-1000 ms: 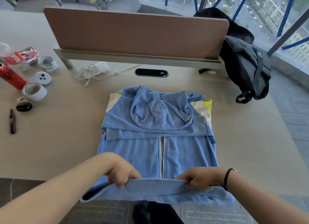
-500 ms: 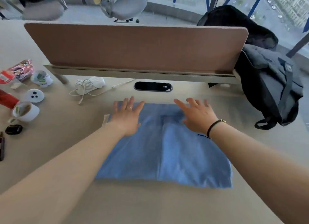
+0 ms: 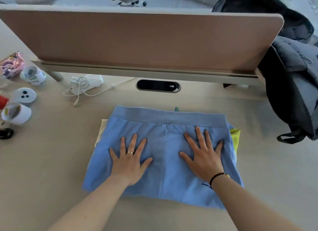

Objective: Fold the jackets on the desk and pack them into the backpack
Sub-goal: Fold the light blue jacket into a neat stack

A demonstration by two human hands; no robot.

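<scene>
Your folded blue jacket (image 3: 163,155) lies flat on the desk (image 3: 43,162), right in front of you, its ribbed hem band along the far edge. A cream panel peeks out from under its left side and a yellow-green one from under its right.

Both your hands lie on top of it, palms down. Your left hand (image 3: 130,159) presses the left half with fingers straight and spread, a ring on one finger. Your right hand (image 3: 203,157) presses the right half the same way, fingers fanned toward the hem band, a dark bracelet at the wrist. The two hands sit apart, with a strip of blue cloth between the thumbs. Neither grips the fabric.

The dark backpack (image 3: 290,93) stands at the right edge of the desk, beside the end of the brown divider panel (image 3: 137,41), well apart from the jacket. A white charger and cable (image 3: 84,83) lie to the far left of the jacket.
</scene>
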